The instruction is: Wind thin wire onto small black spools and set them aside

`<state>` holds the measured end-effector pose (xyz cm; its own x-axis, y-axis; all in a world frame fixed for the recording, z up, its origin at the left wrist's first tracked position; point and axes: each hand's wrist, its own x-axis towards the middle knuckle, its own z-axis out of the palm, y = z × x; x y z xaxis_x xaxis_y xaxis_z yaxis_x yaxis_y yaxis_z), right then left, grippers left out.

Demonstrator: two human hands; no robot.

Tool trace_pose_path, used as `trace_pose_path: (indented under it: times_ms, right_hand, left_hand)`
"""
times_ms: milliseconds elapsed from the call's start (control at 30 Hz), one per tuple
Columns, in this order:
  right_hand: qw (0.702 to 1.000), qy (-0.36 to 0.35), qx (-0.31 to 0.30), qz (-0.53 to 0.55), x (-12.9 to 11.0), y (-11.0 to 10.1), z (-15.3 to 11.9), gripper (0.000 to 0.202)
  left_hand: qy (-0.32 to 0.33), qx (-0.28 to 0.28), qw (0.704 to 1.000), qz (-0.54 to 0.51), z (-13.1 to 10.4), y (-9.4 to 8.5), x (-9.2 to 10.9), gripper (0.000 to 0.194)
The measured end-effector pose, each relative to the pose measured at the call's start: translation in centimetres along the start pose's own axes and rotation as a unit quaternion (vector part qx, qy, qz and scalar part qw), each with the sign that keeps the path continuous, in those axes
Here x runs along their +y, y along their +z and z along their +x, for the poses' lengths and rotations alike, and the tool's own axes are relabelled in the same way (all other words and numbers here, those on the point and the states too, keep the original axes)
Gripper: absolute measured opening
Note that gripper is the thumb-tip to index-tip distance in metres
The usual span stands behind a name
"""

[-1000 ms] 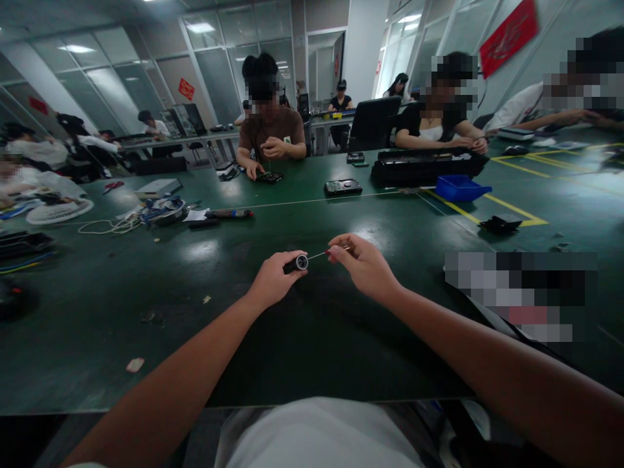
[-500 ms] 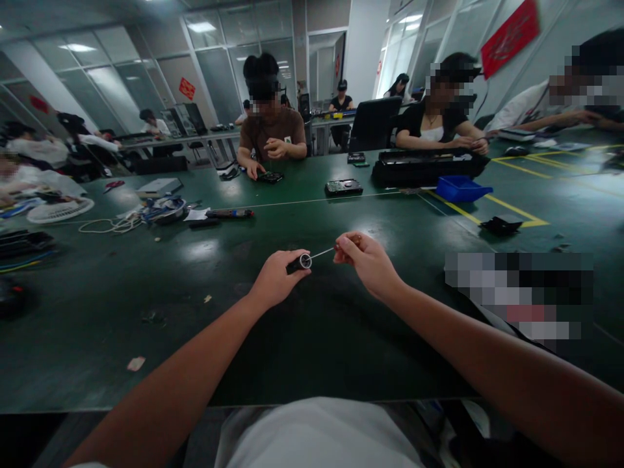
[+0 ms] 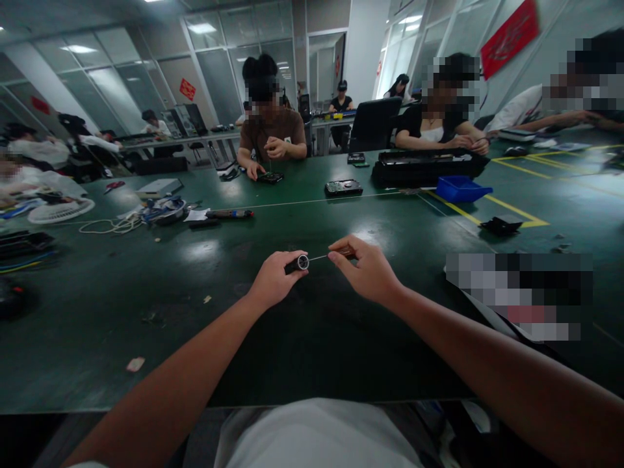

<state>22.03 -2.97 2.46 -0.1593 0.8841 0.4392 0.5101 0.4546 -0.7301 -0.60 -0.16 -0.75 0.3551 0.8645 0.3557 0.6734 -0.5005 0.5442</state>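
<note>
My left hand point(image 3: 271, 281) is wrapped round a short black cylinder point(image 3: 293, 264), whose silver-rimmed open end faces right and toward me. Pinched in my right hand point(image 3: 369, 271) is a screwdriver point(image 3: 319, 258), its handle mostly hidden by the fingers. Its thin metal shaft points left, and the tip meets the rimmed end of the cylinder; how deep it goes I cannot tell. Both hands are held over the green table point(image 3: 312, 351), close together.
Across the table lie a circuit-board drive point(image 3: 344, 188), a long black housing point(image 3: 429, 168) and a blue tray point(image 3: 462, 189). To the left are a pen-like tool point(image 3: 230, 213) and coiled cables point(image 3: 163, 209). A blurred-out flat object point(image 3: 517, 296) lies right. Co-workers sit opposite.
My right hand has turned at the wrist, its fingers now more stretched along the handle, and the shaft lies flatter. My left hand and the cylinder have shifted very slightly left.
</note>
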Motion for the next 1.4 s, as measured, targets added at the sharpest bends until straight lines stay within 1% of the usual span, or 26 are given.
trace_pose_path:
  times_ms: [67,133,267,400,533,600,733,833,933,1000,1067,1133,1200,1300,1400]
  right_hand:
    - [1.000,-0.015,-0.017,-0.011,-0.10,-0.03,0.01,0.013]
    - [0.999,-0.013,-0.030,-0.026,-0.27,-0.15,0.08,0.016]
    - [0.997,0.014,-0.038,-0.058,-0.40,-0.34,0.35,0.032]
    - [0.998,-0.002,-0.044,-0.051,-0.15,-0.21,0.37,0.026]
    - [0.996,-0.023,-0.063,-0.054,-0.14,-0.15,0.16,0.027]
    - [0.995,-0.016,-0.072,-0.064,-0.22,-0.25,0.19,0.025]
    - [0.994,0.000,-0.077,-0.073,-0.31,-0.45,0.45,0.032]
    - [0.995,-0.005,-0.075,-0.070,-0.30,-0.43,0.44,0.027]
    - [0.995,-0.019,-0.082,-0.061,-0.28,-0.33,0.26,0.029]
    - [0.995,-0.027,-0.087,-0.051,-0.24,-0.29,0.20,0.027]
    - [0.994,-0.019,-0.098,-0.048,-0.17,-0.29,0.25,0.024]
    - [0.993,-0.004,-0.105,-0.054,-0.09,-0.31,0.36,0.027]
    - [0.993,0.004,-0.100,-0.061,-0.04,-0.31,0.45,0.032]
    - [0.994,0.000,-0.088,-0.059,-0.03,-0.23,0.41,0.028]
    - [0.996,-0.019,-0.083,-0.037,0.00,-0.10,0.24,0.029]
  left_hand:
    - [-0.002,-0.001,1.000,0.003,0.03,-0.01,0.00,0.038]
    - [-0.003,-0.001,1.000,0.004,0.06,-0.02,0.00,0.038]
    - [0.001,0.000,1.000,0.006,0.07,0.05,-0.05,0.037]
    - [-0.002,-0.004,1.000,0.004,0.00,0.12,-0.19,0.037]
    - [-0.016,0.001,1.000,0.004,-0.01,0.00,-0.24,0.038]
    - [-0.017,0.001,1.000,0.003,0.01,-0.05,-0.17,0.038]
    - [-0.015,-0.002,1.000,0.000,0.03,-0.04,0.04,0.038]
    - [-0.011,-0.007,1.000,0.004,0.01,-0.02,0.04,0.038]
    - [-0.017,-0.008,1.000,0.009,0.00,-0.07,-0.14,0.038]
    - [-0.020,-0.004,1.000,0.011,0.01,-0.12,-0.25,0.038]
    - [-0.020,0.000,1.000,0.011,0.05,-0.14,-0.31,0.038]
    - [-0.017,0.004,1.000,0.008,0.08,-0.13,-0.30,0.038]
    - [-0.016,0.006,1.000,0.008,0.10,-0.10,-0.26,0.038]
    - [-0.018,0.001,1.000,0.011,0.11,-0.08,-0.22,0.038]
    - [-0.023,-0.003,1.000,0.012,0.09,-0.11,-0.20,0.038]
